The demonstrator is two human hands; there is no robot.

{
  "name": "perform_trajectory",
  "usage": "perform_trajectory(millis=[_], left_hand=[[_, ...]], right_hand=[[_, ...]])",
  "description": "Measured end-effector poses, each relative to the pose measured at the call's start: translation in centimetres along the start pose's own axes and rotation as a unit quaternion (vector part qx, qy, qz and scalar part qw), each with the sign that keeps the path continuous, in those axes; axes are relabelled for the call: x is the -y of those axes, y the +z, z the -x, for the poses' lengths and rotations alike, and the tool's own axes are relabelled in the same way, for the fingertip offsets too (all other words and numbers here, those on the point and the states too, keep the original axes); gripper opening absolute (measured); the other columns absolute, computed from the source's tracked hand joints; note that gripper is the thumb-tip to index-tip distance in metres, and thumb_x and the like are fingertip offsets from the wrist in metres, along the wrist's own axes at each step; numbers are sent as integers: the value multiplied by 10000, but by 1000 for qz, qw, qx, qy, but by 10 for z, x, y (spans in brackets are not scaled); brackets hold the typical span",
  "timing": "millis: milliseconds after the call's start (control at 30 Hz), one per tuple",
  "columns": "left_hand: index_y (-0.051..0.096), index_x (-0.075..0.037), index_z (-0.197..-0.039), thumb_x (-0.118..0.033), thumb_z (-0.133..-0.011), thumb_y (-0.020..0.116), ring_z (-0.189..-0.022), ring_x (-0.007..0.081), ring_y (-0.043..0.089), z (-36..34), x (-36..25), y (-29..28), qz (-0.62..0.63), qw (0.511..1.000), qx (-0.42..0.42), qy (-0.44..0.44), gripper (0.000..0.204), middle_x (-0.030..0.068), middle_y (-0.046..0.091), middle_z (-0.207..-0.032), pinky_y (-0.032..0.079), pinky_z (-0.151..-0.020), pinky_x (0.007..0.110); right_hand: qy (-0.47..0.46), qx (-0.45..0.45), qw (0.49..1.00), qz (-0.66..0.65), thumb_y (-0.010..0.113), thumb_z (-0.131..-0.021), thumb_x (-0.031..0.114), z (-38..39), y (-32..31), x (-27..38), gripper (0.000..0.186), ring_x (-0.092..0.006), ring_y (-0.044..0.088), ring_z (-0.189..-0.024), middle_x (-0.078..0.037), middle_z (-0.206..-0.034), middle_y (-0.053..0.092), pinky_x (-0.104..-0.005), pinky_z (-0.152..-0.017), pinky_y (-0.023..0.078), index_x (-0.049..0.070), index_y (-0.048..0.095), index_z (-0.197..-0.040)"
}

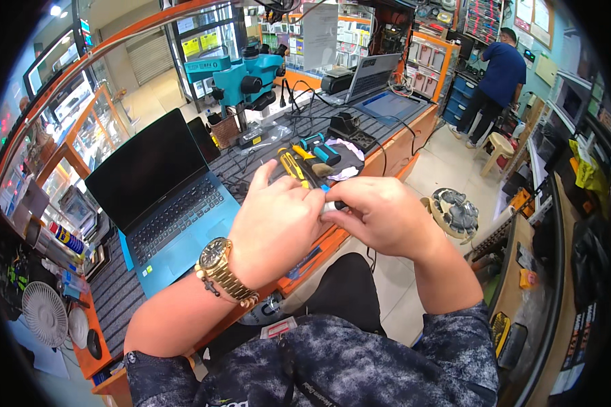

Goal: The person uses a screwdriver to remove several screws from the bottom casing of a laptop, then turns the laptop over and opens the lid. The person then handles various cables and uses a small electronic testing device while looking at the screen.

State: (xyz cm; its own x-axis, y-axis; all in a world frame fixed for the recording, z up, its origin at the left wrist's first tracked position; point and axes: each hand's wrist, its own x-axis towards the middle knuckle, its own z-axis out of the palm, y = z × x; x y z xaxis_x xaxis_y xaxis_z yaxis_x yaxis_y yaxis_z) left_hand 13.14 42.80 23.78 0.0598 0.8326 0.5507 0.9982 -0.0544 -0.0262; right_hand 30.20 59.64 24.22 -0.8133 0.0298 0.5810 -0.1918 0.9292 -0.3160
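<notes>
In front of my chest, my left hand and my right hand meet over the front edge of the workbench. Between their fingers is a small white and black cylinder, mostly covered, so its kind does not show. My right thumb and fingers pinch its black end. The left fingers curl around the white end, with the index finger lifted. An open blue laptop with a dark screen stands left of my left hand. Just beyond the hands lie yellow and black hand tools and a teal and black tool.
A teal microscope rises at the back of the bench. Further right are a grey laptop and loose black cables. A small white fan sits at the left. Across the tiled floor, a person stands near a stool.
</notes>
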Motion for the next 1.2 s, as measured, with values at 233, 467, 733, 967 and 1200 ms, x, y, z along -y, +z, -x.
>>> perform_trajectory(millis=[233, 467, 733, 967, 1200], left_hand=[[805, -133, -1036, -146, -911, 877, -1160, 267, 805, 21, 13, -37, -103, 994, -26, 14, 145, 32, 848, -913, 340, -1347, 689], [826, -117, -1062, -104, -887, 880, -1208, 282, 798, 33, 15, -80, -151, 987, -26, -43, 184, 35, 850, -893, 346, -1355, 696], [839, -122, -1056, -83, -869, 894, -1186, 281, 808, 32, 19, -78, -128, 989, -48, -48, 199, 43, 847, -890, 360, -1344, 703], [846, -80, -1019, -70, -883, 898, -1115, 310, 827, 40, 28, -82, -130, 987, -58, -78, 146, 88, 854, -951, 418, -1303, 690], [819, -37, -1022, -124, -948, 875, -1057, 319, 822, 38, 31, -79, -94, 989, -93, -72, 127, 153, 854, -1047, 451, -1279, 644]], right_hand=[[207, 64, 805, -552, 764, -1119, 418, 36, 6, -134, 658, -197, 751, -758, -119, -1010, 780, -354, -733, 634, -7, 568, -1581], [561, -248, 784, -88, 730, -1114, 286, 53, 138, -394, 531, -210, 754, -694, -118, -1026, 780, -370, -522, 607, 11, 586, -1544], [400, -473, 781, 80, 664, -1143, 322, 88, 72, -515, 304, -222, 722, -660, -124, -804, 761, -393, -509, 537, 60, 807, -1087], [258, -479, 821, -176, 627, -1218, 286, 79, -53, -389, 235, -80, 541, -548, -12, -875, 699, -259, -473, 431, 83, 740, -1182], [148, -543, 817, -127, 591, -1238, 265, 114, -154, -254, 269, -73, 547, -535, -90, -950, 767, -254, -456, 447, 26, 713, -1232]])
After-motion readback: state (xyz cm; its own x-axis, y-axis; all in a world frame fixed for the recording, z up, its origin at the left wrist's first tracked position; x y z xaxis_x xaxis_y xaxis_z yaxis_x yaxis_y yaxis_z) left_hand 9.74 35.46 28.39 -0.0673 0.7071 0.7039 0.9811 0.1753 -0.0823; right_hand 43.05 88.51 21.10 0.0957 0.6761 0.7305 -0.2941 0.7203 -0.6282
